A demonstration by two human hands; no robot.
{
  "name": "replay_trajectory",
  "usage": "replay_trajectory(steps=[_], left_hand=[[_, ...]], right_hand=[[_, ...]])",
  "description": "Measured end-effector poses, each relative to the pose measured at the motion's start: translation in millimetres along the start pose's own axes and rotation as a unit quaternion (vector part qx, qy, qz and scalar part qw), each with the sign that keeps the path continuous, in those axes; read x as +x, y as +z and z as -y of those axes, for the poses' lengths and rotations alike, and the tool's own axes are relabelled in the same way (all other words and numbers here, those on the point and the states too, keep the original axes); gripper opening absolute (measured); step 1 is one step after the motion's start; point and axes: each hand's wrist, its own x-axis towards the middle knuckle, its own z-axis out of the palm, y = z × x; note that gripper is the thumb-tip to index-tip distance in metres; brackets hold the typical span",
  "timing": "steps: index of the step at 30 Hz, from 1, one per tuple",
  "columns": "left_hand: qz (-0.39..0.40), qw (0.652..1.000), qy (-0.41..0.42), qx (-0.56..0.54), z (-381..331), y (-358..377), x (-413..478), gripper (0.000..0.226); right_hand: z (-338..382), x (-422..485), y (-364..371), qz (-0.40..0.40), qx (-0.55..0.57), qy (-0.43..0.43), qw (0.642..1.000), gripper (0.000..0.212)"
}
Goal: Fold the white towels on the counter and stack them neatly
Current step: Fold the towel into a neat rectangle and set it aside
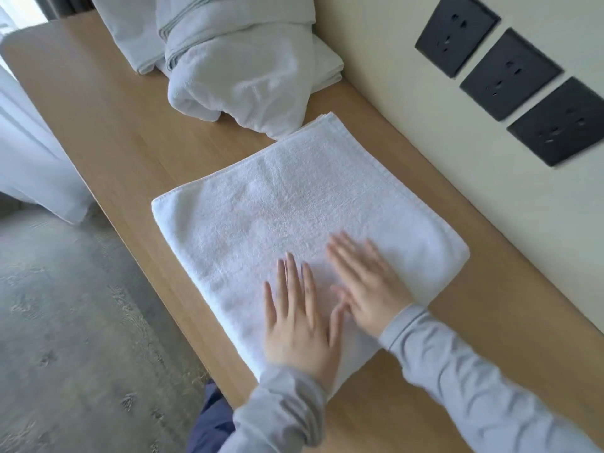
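While both hands lie flat on it, the folded white towel rests on the wooden worktop. It reaches from close to the front edge almost to the back edge, which meets the wall. The left hand presses on the part of the towel nearest to the person, with fingers straight and a little spread. The right hand lies just beside it, on the wall side, also with straight fingers; it looks slightly blurred. The two thumbs almost touch. Neither hand has a grip on anything: the fingers are stretched out, not curled round the towel. Both arms wear grey sleeves.

Toward the far end of the worktop, a loose heap of white towels sits just beyond the folded one, very near its far corner. Behind the heap, a flat pile of folded white fabric lies along the back edge. Three dark sockets are on the wall. Beyond the front edge the grey floor shows.
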Motion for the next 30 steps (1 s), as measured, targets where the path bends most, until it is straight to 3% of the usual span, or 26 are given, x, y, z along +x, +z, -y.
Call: replay_trajectory(steps=[2,4,9,12,13,15,18,20,22,26,30], left_hand=[[0.024,1.000,-0.017,0.006,-3.1,11.1,-14.8,0.072],[0.016,1.000,-0.020,0.012,3.9,15.9,-14.8,0.070],[0.041,0.999,-0.031,-0.005,4.4,19.9,-13.8,0.070],[0.001,0.996,-0.026,-0.090,11.2,18.6,-10.0,0.062],[-0.017,0.985,-0.042,-0.167,12.9,11.1,-7.2,0.059],[-0.098,0.926,-0.119,-0.345,18.8,-11.4,0.9,0.045],[-0.235,0.825,-0.314,-0.408,45.5,-41.2,23.3,0.037],[-0.239,0.763,-0.429,-0.419,68.0,-53.1,37.0,0.051],[-0.185,0.713,-0.490,-0.467,84.7,-54.5,43.9,0.062],[-0.097,0.698,-0.502,-0.502,94.5,-44.6,44.3,0.066],[-0.083,0.707,-0.475,-0.517,100.7,-40.4,47.3,0.032]], right_hand=[[0.7,-13.7,8.1,0.034,-0.015,-0.015,0.999,0.054],[-27.9,-22.1,10.1,0.043,-0.004,0.025,0.999,0.057],[-119.0,-39.0,6.0,0.068,0.048,0.222,0.972,0.075],[-145.8,-31.5,2.4,0.093,0.168,0.352,0.916,0.062],[-149.5,-23.9,-0.7,0.073,0.214,0.378,0.898,0.059],[-151.0,-1.6,-7.7,0.004,0.295,0.403,0.866,0.054],[-147.1,40.0,-13.0,-0.050,0.374,0.434,0.818,0.048],[-145.1,65.2,-11.1,-0.041,0.390,0.449,0.803,0.047],[-145.8,84.9,-8.6,-0.027,0.380,0.449,0.808,0.048],[-150.2,107.8,-11.0,0.059,0.352,0.431,0.828,0.063],[-153.8,117.6,-17.6,0.152,0.315,0.446,0.824,0.090]])
